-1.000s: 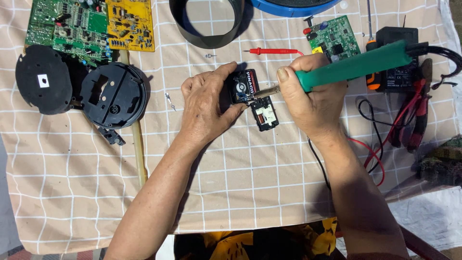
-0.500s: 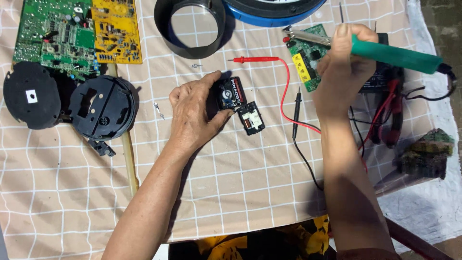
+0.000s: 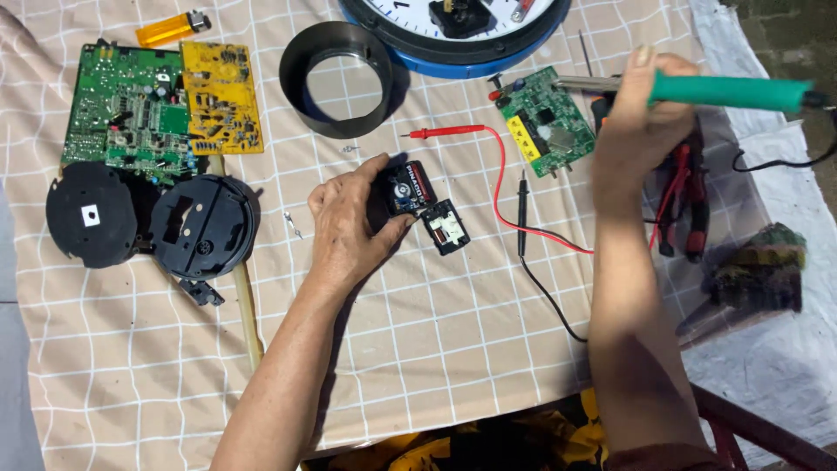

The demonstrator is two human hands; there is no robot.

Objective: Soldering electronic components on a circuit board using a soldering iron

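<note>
Left hand [image 3: 349,222] pinches small black clock movement [image 3: 408,187] against checked cloth [image 3: 436,349], a detached black cover [image 3: 445,227] just beside it, while right hand [image 3: 636,122] grips green-handled soldering iron [image 3: 724,90] raised over small green circuit board [image 3: 545,118], tip apparently clear of it.

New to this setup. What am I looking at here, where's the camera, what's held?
One camera, worn on a person's head, looks down at their two bare hands over a checked cloth. The left hand grips a small black module; a second black piece lies beside it. The right hand holds a green-handled soldering iron raised over a small green circuit board. Also around: larger green and yellow boards, black round covers, a black ring, red and black probe leads, a wall clock.
</note>
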